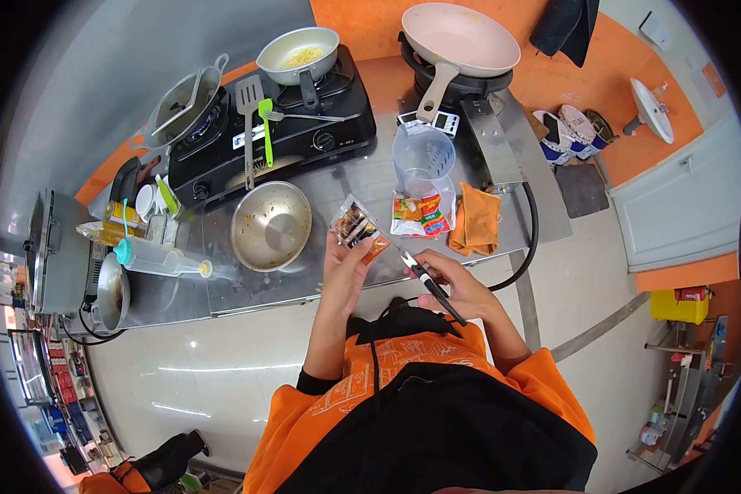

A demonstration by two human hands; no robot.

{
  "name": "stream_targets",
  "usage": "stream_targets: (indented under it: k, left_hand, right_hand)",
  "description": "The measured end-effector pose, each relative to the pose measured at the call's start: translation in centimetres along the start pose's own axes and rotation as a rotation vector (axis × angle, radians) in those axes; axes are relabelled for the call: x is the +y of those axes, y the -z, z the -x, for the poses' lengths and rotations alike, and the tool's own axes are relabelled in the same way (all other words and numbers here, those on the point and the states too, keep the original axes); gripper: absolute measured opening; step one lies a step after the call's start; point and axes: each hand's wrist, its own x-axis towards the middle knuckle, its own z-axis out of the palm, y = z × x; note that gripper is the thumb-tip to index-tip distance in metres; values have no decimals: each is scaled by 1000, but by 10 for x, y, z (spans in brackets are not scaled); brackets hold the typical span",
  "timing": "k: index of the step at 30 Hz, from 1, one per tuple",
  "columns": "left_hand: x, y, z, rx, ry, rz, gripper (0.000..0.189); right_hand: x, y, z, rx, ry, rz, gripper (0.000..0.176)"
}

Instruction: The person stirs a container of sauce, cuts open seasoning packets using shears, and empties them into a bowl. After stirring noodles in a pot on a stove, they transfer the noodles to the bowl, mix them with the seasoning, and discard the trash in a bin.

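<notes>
My left hand (pixel 346 272) holds a small printed packet (pixel 359 227) upright above the counter's front edge. In my right hand (pixel 461 288) is a tool with black handles and a short pale metal tip (pixel 409 259), which looks like scissors; its tip points toward the packet's lower right corner, and I cannot tell whether they touch. A steel bowl (pixel 272 226) stands left of the packet. To the right lie a red and yellow packet (pixel 422 215) and an orange cloth (pixel 475 219), with a clear measuring jug (pixel 423 156) behind them.
A black gas stove (pixel 329 128) carries a pan (pixel 297 55) with yellowish bits, a spatula (pixel 249 99), a green brush (pixel 267 136) and a fork. A pink pan (pixel 461 39) rests on a burner at back right. Bottles (pixel 160 257) stand left. Another person's dark-clothed leg (pixel 169 461) shows at lower left.
</notes>
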Motion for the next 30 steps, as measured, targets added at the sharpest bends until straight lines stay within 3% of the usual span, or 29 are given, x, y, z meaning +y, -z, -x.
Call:
stream_targets:
  k: [10, 19, 25, 30]
  left_hand:
    - [0, 6, 1, 4, -6, -13, 48]
    - [0, 7, 4, -74, 42, -68, 57]
    - [3, 2, 4, -92, 59, -30, 59]
    - [1, 3, 4, -111, 93, 19, 61]
  right_hand:
    - [0, 0, 0, 25, -20, 5, 46]
    - [-2, -3, -1, 86, 151, 52, 46]
    - [-11, -4, 4, 82, 3, 43, 44]
    - [-5, -6, 2, 109, 35, 56, 46]
